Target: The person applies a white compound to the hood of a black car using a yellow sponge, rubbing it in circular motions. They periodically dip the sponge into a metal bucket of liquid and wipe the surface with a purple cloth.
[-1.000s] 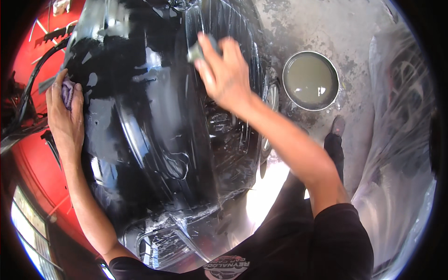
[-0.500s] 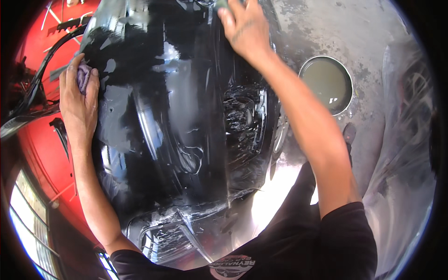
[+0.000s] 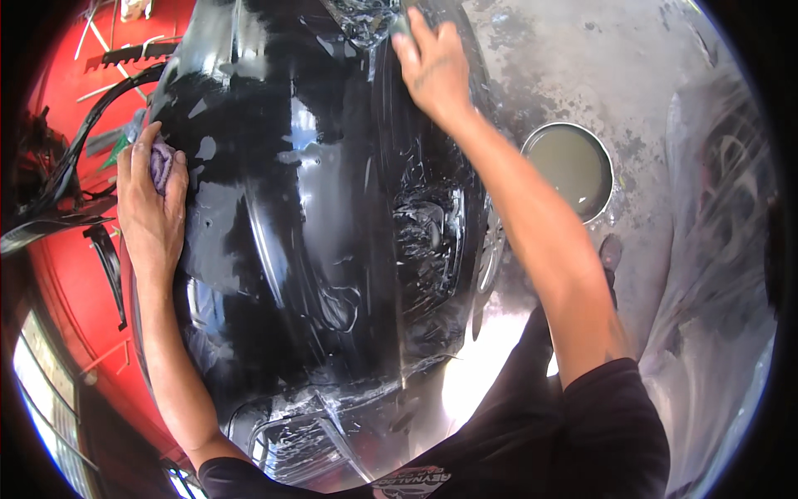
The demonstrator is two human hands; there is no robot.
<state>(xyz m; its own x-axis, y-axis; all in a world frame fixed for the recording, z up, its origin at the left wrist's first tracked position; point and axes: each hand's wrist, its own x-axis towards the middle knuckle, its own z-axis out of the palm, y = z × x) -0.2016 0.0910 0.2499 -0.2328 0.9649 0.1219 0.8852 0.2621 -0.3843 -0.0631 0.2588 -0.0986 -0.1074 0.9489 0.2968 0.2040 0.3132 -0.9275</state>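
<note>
A glossy black car body panel (image 3: pixel 332 200), wet and streaked with whitish residue, fills the middle of the view. Along its left edge, my left hand (image 3: pixel 152 216) is closed on a bunched purple cloth (image 3: pixel 162 166), resting against the panel. At the far right part of the panel, my right hand (image 3: pixel 438 79) grips a small grey-green pad (image 3: pixel 401 25) and presses it to the surface. Its exact kind is partly hidden by the fingers. Pale, watery smears (image 3: pixel 362 21) lie just left of the pad.
A round bucket (image 3: pixel 611 179) of murky liquid stands on the stained concrete floor (image 3: pixel 540 50), right of my right forearm. Clear plastic sheeting (image 3: pixel 715 274) hangs on the far right. Black trim pieces (image 3: pixel 108 266) and a red surface (image 3: pixel 75 299) lie to the left.
The whole view has shifted, so the panel, bucket and both hands sit slightly lower in it. More of the smeared far area shows. Both hands keep their holds.
</note>
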